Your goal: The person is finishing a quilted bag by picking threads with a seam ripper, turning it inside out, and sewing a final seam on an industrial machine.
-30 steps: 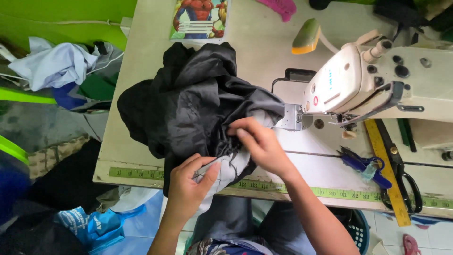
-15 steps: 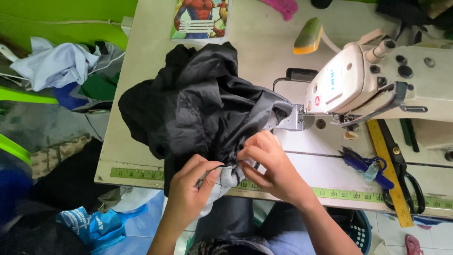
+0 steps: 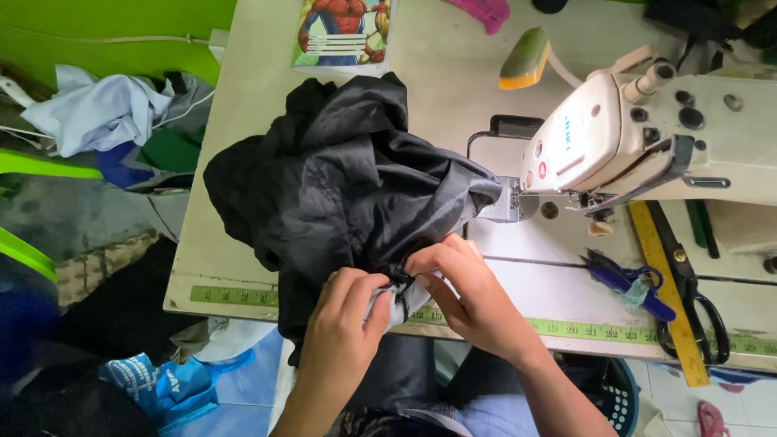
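Note:
A crumpled black garment (image 3: 340, 186) lies heaped on the sewing table (image 3: 453, 97), one fold reaching under the head of the white sewing machine (image 3: 647, 137). My left hand (image 3: 348, 324) and my right hand (image 3: 465, 291) meet at the table's near edge. Both pinch the same small bit of the garment's hem, where a pale lining shows between the fingers. The fingertips almost touch each other.
A green measuring tape (image 3: 566, 328) runs along the table's front edge. Blue-handled snips (image 3: 627, 279), a yellow ruler (image 3: 664, 283) and black scissors (image 3: 696, 295) lie to the right. A picture book (image 3: 340, 32) lies at the far edge. Clothes (image 3: 105, 121) are piled at left.
My hands have drawn closer together on the hem at the table's near edge. The right hand has moved down from the cloth's upper fold.

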